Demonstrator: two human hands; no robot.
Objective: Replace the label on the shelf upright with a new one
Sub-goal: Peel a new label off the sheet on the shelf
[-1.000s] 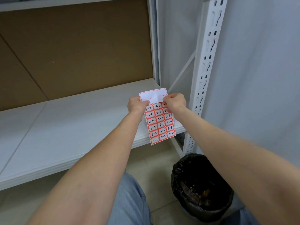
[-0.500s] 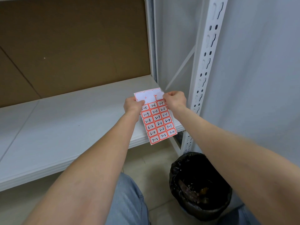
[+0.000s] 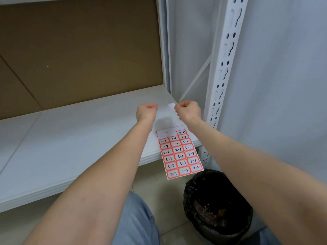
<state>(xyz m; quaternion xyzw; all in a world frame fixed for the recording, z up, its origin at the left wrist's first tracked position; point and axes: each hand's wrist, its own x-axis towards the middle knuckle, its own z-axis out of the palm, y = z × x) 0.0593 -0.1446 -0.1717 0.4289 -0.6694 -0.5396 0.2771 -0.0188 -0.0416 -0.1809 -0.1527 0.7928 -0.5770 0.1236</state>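
From the head camera, both forearms reach forward over a white shelf board (image 3: 70,138). The left hand (image 3: 146,111) is closed into a loose fist, its fingers (image 3: 152,106) curled in tight, and nothing shows between them. The right hand (image 3: 188,110) is also curled, and its fingers (image 3: 178,107) pinch a small pale label (image 3: 171,106) that sticks out toward the left hand; the label is blurred and no writing on it can be read. The two hands are near each other but apart, above the right end of the shelf board. Below them, touched by neither hand, the label sheet (image 3: 179,153) sits at the front edge of the shelf board, its lower half past the edge; whether it rests there or is in the air I cannot tell. The sheet has red-bordered labels with handwritten numbers, and an empty patch at its top left. The white perforated shelf upright (image 3: 224,68) stands just right of the right hand. A brown back panel (image 3: 79,50) closes the shelf behind. On the floor under the right forearm stands a bin (image 3: 218,206) with a black liner, and blue jeans (image 3: 138,221) show between the arms.
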